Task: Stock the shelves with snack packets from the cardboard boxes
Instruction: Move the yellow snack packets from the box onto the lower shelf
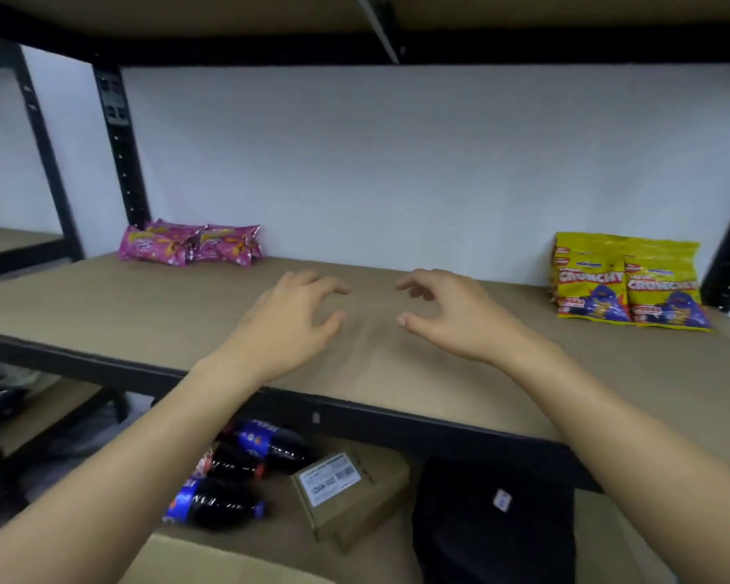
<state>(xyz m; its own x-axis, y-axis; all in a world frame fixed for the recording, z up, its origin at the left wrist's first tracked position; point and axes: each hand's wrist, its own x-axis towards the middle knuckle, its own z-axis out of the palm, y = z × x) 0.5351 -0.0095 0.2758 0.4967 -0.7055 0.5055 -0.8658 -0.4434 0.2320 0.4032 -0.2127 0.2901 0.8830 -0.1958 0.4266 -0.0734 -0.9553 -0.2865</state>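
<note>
Both hands, the left hand [289, 320] and right hand [449, 316], hover spread and empty above the shelf board [102, 305], so probably the next move is fetching more packets.

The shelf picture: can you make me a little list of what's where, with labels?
shelf: brown board, black frame
pink packets: back left, lying flat
yellow packets: back right, leaning on the wall
left hand: above the middle, holds nothing
right hand: beside it, holds nothing
cola bottles: lower shelf, lying down
small box: next to the bottles
</note>
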